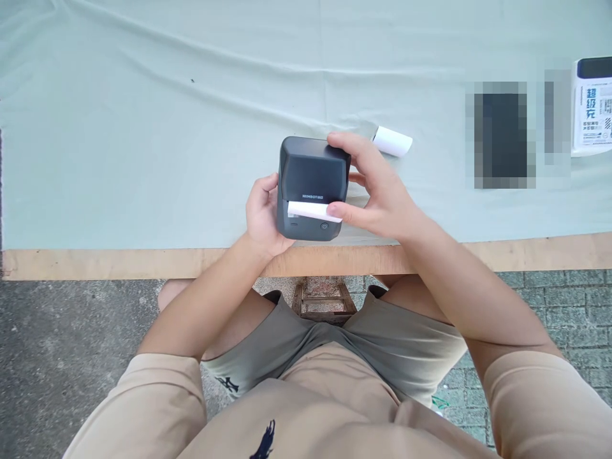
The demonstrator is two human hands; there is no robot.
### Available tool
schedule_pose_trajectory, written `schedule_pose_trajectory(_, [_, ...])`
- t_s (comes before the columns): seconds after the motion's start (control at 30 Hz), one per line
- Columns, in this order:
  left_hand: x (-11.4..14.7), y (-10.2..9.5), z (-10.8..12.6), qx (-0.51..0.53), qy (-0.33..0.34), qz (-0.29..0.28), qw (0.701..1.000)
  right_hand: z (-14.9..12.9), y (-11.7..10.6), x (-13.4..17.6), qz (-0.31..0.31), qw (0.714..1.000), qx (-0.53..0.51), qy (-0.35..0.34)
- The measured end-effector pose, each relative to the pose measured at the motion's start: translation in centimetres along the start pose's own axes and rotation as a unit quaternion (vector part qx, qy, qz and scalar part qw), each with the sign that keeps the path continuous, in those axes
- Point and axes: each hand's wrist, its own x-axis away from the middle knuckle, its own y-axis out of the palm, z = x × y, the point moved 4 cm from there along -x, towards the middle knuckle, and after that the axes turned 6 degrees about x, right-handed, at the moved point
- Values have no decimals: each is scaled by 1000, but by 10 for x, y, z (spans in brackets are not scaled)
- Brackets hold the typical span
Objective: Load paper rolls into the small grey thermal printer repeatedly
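A dark grey label printer point(315, 167) with NIIMBOT lettering is held over the near part of the table, its front facing up. A white strip of label paper point(308, 210) sticks out of the slot across its front, above a round power button. My left hand point(264, 213) is closed around the printer's left side, its fingers partly hidden underneath. My right hand point(377, 191) grips the right side, fingers at the top right corner and along the edge. Its thumb presses on the right end of the paper strip. A curled white piece of paper point(393, 141) lies just beyond my right hand.
A pale green cloth point(143, 159) covers the table, with a bare wooden front edge point(105, 262). To the right lie a dark pixelated object point(504, 135) and a white package with blue print point(593, 115). A wooden stool point(325, 299) shows below the table.
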Motion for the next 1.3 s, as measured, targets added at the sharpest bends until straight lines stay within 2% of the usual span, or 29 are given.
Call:
schedule_pose_trajectory(0.17, [0, 5, 4, 49, -17, -1, 999, 14, 2, 1, 16, 999, -32, 20])
schedule_pose_trajectory(0.43, [-2, 3, 3, 30, -14, 8, 999, 16, 3, 1, 18, 999, -40, 19])
schedule_pose_trajectory(0.6, [0, 2, 3, 17, -17, 35, 999, 15, 2, 2, 18, 999, -44, 12])
schedule_pose_trajectory(0.93, [0, 5, 4, 24, -18, 24, 999, 16, 2, 3, 24, 998, -56, -7])
schedule_pose_trajectory(1.13, [-2, 0, 3, 42, 11, -46, 998, 19, 2, 3, 16, 998, -48, -22])
schedule_pose_trajectory(1.3, [-1, 3, 4, 37, 4, -17, 999, 20, 1, 3, 26, 998, -46, -29])
